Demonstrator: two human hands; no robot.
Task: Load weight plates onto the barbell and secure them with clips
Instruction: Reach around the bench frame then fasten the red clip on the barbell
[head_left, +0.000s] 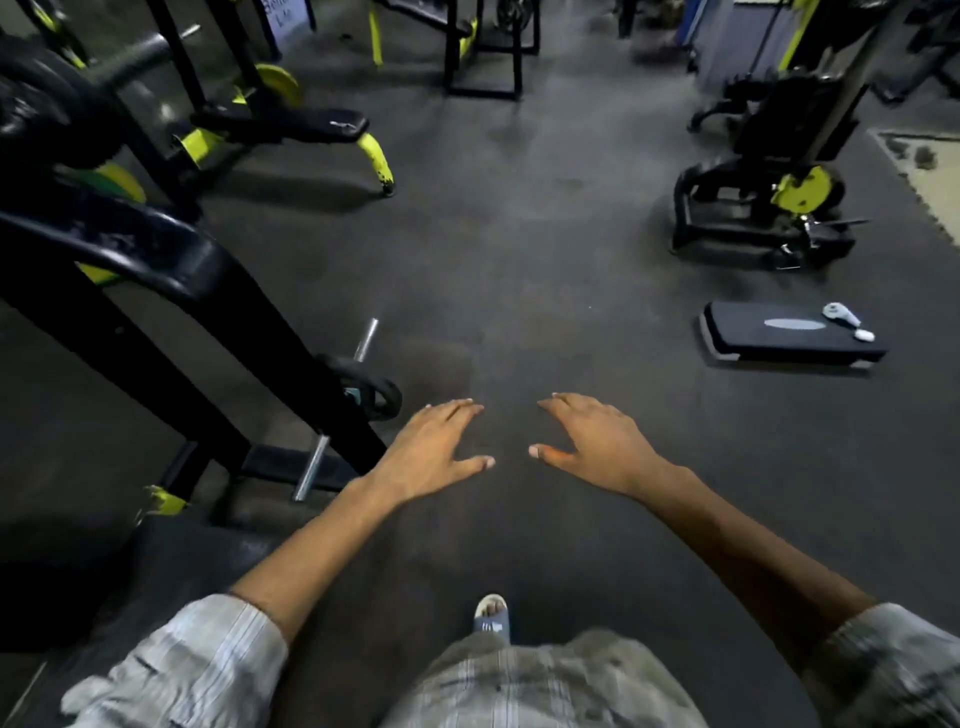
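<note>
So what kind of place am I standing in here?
Most likely a gym. A padded bench on a yellow-and-black frame stands to the left, a barbell carrying a black weight plate lies by the rack, and an aerobic step platform sits on the dark rubber floor.

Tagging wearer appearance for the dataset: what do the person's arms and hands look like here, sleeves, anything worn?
Both forearms are bare from the elbow down. Left hand and right hand show no gloves, and no rings, watch or wristband are visible. The left sleeve and right sleeve are short, of a light shirt with thin darker stripes in a check pattern. Fingernails look short and pale.
</note>
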